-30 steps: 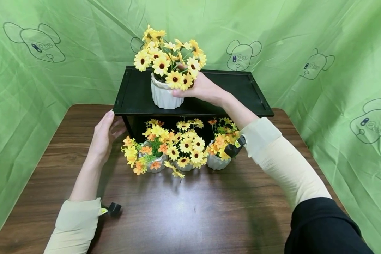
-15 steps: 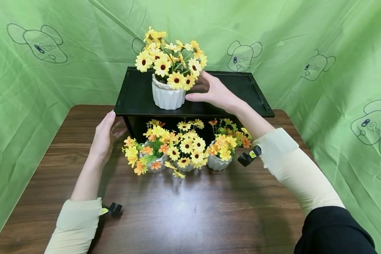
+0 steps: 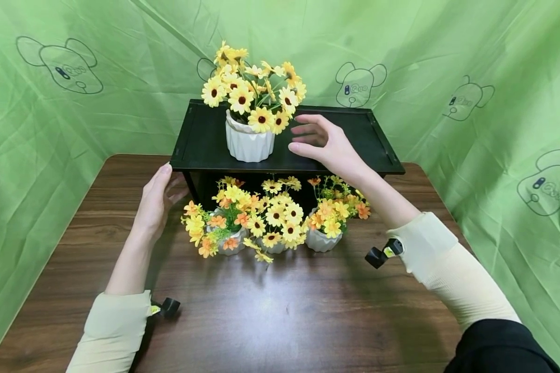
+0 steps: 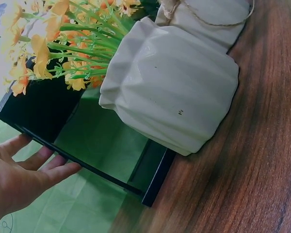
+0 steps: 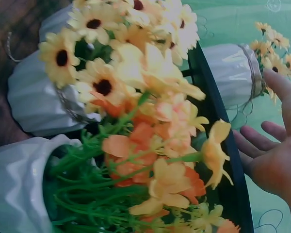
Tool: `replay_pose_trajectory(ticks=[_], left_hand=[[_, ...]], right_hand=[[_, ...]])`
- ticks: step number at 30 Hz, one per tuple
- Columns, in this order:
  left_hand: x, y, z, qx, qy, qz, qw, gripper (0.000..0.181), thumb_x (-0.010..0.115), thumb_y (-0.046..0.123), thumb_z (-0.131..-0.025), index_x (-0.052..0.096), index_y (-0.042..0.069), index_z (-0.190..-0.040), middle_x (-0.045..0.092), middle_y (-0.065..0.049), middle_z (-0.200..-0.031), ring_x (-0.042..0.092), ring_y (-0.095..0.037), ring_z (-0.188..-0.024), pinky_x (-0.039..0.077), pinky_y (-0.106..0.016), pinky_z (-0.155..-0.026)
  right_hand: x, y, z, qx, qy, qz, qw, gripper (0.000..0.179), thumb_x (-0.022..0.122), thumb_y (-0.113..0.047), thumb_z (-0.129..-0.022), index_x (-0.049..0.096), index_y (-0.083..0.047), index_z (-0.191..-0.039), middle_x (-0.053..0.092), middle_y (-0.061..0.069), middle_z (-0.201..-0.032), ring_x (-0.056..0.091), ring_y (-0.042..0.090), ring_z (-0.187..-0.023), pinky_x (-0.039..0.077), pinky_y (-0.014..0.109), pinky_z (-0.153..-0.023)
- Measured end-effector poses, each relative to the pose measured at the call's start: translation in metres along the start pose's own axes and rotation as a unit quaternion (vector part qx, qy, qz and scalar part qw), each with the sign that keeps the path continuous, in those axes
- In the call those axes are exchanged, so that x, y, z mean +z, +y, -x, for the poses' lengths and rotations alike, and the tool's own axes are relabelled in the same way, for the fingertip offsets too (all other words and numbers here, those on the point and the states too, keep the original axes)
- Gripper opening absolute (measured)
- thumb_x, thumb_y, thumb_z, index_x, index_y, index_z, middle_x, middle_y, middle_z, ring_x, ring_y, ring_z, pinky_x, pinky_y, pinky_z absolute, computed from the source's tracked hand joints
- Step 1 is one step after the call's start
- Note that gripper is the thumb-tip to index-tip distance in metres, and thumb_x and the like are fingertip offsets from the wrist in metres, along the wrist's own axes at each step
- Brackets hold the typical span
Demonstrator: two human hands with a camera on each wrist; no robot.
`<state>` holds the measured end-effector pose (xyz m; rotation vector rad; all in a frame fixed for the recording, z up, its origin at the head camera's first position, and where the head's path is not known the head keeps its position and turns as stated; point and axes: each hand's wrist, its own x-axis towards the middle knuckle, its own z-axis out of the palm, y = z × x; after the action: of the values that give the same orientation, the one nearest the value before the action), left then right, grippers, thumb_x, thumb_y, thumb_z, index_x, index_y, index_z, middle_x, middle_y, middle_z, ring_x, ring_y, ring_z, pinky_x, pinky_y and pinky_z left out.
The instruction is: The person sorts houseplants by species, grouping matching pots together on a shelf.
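A white fluted pot of yellow daisies stands upright on the top board of a black shelf. To its right, my right hand hovers over the board with fingers spread and slightly bent, apart from the pot and holding nothing. In the right wrist view the hand shows a gap to that pot. My left hand touches the shelf's front left corner, thumb at the top edge. Its nearly straight fingers rest along the black side leg in the left wrist view.
Below the board, three more white pots stand in a row: orange-and-yellow flowers at left, daisies in the middle, orange-and-yellow flowers at right. The wooden table extends in front. A green curtain hangs behind.
My right hand has let go of the upper daisy pot and drawn back to the right. The pot stays on the board. My left hand keeps its place at the corner.
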<state>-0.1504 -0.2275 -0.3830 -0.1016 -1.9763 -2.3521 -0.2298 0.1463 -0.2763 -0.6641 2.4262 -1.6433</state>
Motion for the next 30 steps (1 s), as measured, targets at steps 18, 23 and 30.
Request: replay_pose_trajectory(ticks=[18, 23, 30], left_hand=[[0.0, -0.002, -0.001, 0.004, 0.002, 0.002, 1.0, 0.045, 0.046, 0.046, -0.109, 0.056, 0.022, -0.146, 0.061, 0.01, -0.129, 0.056, -0.01, -0.125, 0.05, -0.025, -0.103], [0.0, -0.002, -0.001, 0.006, 0.001, 0.003, 1.0, 0.044, 0.046, 0.045, -0.109, 0.056, 0.021, -0.146, 0.061, 0.009, -0.128, 0.056, -0.012, -0.125, 0.05, -0.026, -0.103], [0.0, 0.0, -0.001, 0.001, 0.003, -0.009, 1.0, 0.046, 0.045, 0.046, -0.109, 0.054, 0.022, -0.148, 0.061, 0.011, -0.131, 0.056, -0.009, -0.124, 0.047, -0.03, -0.106]], right_hand=[[0.029, -0.009, 0.048, -0.134, 0.084, -0.065, 0.9853, 0.03, 0.07, -0.012, -0.098, 0.065, -0.005, -0.127, 0.068, 0.022, -0.123, 0.067, 0.025, -0.113, 0.057, 0.03, -0.097], [0.045, -0.014, 0.065, -0.161, 0.061, -0.094, 0.9806, 0.032, 0.069, -0.005, -0.097, 0.063, -0.003, -0.128, 0.065, 0.027, -0.123, 0.066, 0.029, -0.115, 0.058, 0.034, -0.099], [0.062, -0.015, 0.085, -0.183, 0.011, -0.116, 0.9762, 0.036, 0.066, 0.001, -0.096, 0.059, 0.001, -0.132, 0.066, 0.019, -0.125, 0.066, 0.031, -0.117, 0.057, 0.042, -0.102]])
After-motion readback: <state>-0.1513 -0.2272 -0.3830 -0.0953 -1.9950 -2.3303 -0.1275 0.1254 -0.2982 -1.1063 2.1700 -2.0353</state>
